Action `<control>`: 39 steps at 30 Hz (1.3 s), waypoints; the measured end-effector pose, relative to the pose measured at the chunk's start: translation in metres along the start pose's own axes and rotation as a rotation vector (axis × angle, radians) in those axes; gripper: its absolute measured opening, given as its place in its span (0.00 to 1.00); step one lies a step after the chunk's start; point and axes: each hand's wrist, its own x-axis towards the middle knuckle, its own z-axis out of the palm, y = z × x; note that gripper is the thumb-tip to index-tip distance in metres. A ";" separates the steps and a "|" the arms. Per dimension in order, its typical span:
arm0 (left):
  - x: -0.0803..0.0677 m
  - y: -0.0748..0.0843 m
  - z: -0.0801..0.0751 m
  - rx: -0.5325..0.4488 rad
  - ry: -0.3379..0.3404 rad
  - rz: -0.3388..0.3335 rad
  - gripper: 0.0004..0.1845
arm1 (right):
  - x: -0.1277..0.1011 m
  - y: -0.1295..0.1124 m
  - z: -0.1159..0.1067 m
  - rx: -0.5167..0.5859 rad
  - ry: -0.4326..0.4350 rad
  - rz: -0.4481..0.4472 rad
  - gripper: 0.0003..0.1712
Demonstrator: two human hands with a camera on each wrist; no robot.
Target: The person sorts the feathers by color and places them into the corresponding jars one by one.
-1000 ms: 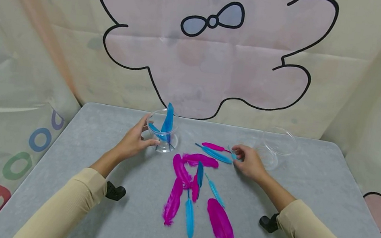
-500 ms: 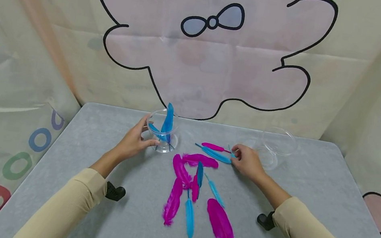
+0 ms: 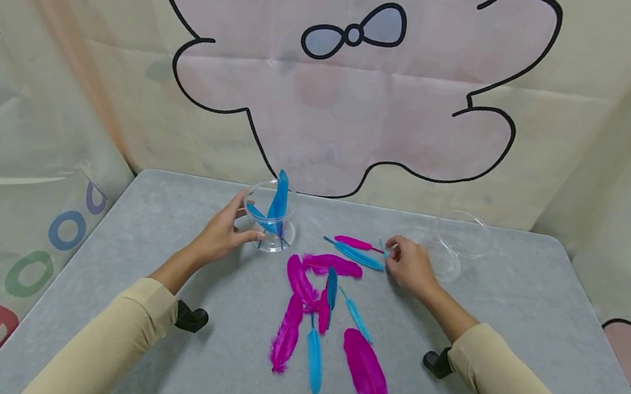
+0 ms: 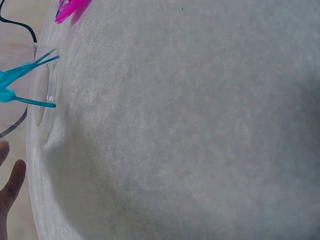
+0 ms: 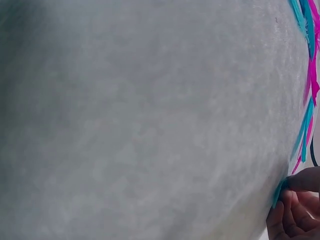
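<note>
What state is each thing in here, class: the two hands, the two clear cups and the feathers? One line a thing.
left hand: grips the left cup.
left cup: upright, blue feathers inside.
right hand: pinches a blue feather's tip.
pinched blue feather: lying flat on the table.
right cup: upright, holds nothing visible.
loose feathers: scattered flat, pink and blue.

Head view high, facing forward-down, wrist views close, sharing table (image 3: 166, 311)

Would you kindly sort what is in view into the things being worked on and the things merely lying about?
In hand:
left hand holding the clear cup of blue feathers
right hand pinching a small blue feather
loose feathers

Lying about:
empty clear cup
grey table
cartoon backdrop
</note>
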 end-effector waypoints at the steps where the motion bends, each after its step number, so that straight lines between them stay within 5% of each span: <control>1: 0.000 0.000 0.000 0.002 0.000 -0.002 0.50 | 0.000 0.000 0.000 0.000 0.002 0.003 0.11; 12: 0.001 -0.001 0.000 0.012 -0.005 -0.015 0.50 | 0.000 -0.004 -0.004 0.092 0.002 0.045 0.12; 25: 0.001 -0.001 -0.001 0.005 -0.002 -0.003 0.50 | 0.005 -0.014 -0.029 0.526 -0.274 0.342 0.21; 39: -0.001 0.002 -0.001 0.008 -0.007 -0.010 0.50 | 0.012 -0.016 -0.049 0.793 -0.380 0.343 0.23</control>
